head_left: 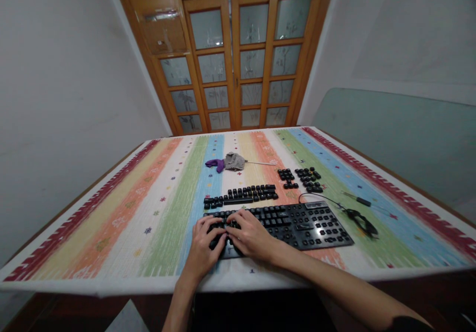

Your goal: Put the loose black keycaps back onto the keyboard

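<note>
A black keyboard (pixel 316 245) lies near the table's front edge. Its right part shows bare key stems, while keycaps sit on part of its middle. My left hand (pixel 203 245) bends over the keyboard's left end, fingers curled onto it. Close beside it, my right hand (pixel 251 233) reaches across the same end with thumb and fingers drawn together. Both sets of fingertips nearly meet, and whatever is between them is hidden. Behind the keyboard, rows of loose black keycaps (pixel 251 193) are laid out, along with a smaller group of keycaps (pixel 307 176) to the right.
A grey and purple cloth item (pixel 234 161) lies farther back beside a thin metal rod (pixel 262 163). At right are a dark-handled tool (pixel 363 201) and a bundled black cable (pixel 360 221). A striped cloth (pixel 122 218) covers the table.
</note>
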A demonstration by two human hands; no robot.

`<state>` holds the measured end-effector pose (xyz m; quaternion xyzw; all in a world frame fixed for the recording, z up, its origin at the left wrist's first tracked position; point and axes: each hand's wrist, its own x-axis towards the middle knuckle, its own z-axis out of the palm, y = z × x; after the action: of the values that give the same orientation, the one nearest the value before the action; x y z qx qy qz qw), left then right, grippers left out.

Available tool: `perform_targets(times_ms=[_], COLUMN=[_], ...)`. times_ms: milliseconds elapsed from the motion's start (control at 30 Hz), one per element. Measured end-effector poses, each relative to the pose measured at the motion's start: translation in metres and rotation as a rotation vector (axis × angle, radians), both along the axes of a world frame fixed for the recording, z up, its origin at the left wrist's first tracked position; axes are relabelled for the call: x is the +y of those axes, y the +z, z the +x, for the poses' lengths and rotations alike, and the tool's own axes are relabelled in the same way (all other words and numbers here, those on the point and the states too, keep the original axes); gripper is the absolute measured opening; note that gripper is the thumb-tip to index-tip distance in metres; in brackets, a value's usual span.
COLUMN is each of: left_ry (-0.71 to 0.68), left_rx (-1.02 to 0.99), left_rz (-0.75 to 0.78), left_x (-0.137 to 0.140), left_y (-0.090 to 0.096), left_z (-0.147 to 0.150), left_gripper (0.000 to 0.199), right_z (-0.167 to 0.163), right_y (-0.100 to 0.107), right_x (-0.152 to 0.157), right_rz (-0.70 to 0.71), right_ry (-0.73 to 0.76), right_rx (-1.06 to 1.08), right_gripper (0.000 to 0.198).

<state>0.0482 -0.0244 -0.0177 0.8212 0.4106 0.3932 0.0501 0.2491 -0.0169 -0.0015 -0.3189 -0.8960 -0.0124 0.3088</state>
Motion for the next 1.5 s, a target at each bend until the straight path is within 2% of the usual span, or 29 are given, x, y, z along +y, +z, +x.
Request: perform_targets(times_ms=[333,700,867,967,1133,1300,1500], left_ry=[0.03,0.038,0.024,0.03,0.035,0.02,0.011], left_rx=[0.047,0.057,-0.005,-0.082,-0.126,-0.109,-0.098], left_rz=[-0.021,0.002,0.028,0.049,0.047,0.034,0.015], left_x=[0.003,0.001,0.002,0.001,0.0,-0.001,-0.002], left_y=[0.002,-0.002,-0.003,-0.004,-0.004,-0.005,-0.009], left_z=[-0.001,0.004,0.003,0.002,0.001,0.001,0.001], left_gripper=[0.015,0.016,0.016,0.014,0.013,0.011,0.011], right_z=[-0.001,-0.006,-0.003,0.005,0.019,0.021,0.017], right_y=[-0.001,-0.007,0.002,0.012,0.022,0.018,0.01], right_x=[0.005,0.001,0.006,0.024,0.077,0.122,0.144], right_rz=[-0.108,-0.129,-0.154,-0.183,-0.21,-0.261,-0.296], right_ry=[-0.009,-0.076,-0.032,-0.017,-0.137,-0.239,-0.273], right_rx=[0.109,0.045,0.049,0.105,0.088,-0.019,-0.072], right_gripper=[0.008,0.006,0.006,0.007,0.006,0.009,0.013])
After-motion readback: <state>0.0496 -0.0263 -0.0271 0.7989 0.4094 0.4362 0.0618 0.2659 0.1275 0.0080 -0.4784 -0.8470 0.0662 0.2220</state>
